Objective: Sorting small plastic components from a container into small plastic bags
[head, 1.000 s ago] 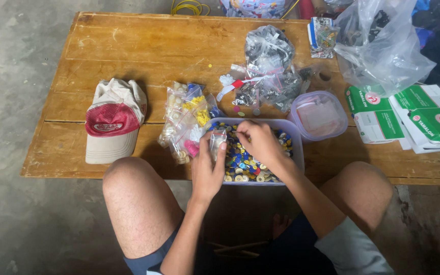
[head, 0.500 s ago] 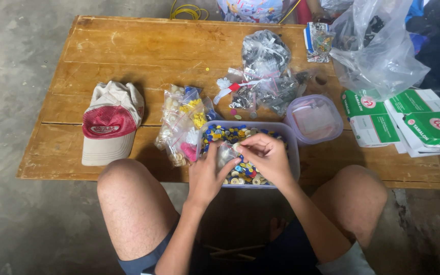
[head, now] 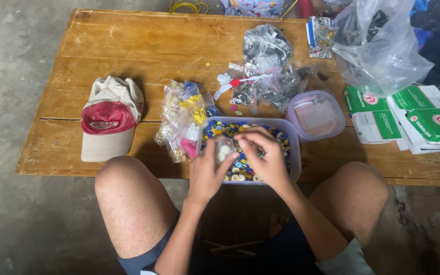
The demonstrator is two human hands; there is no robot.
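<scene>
Counter [head: 128, 46]: honey-brown wood, long grain lines, worn pale patches. Tub [head: 294, 153] at its near edge: translucent lilac, filled with small pieces [head: 240, 170] in blue, yellow and white. Left of tub, cap [head: 109, 119]: cream with a red front panel. Between cap and tub, clear bags [head: 182, 119] showing cream, yellow, blue and pink bits. Right of tub, lid [head: 315, 114]: pale lilac. Further right, boxes [head: 423, 119]: green and white with red roundels. Floor [head: 16, 61]: mottled grey.

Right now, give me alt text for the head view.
Both hands, left hand and right hand, work over a clear tub of coloured buttons at the wooden table edge; the left holds a small clear bag.
</scene>
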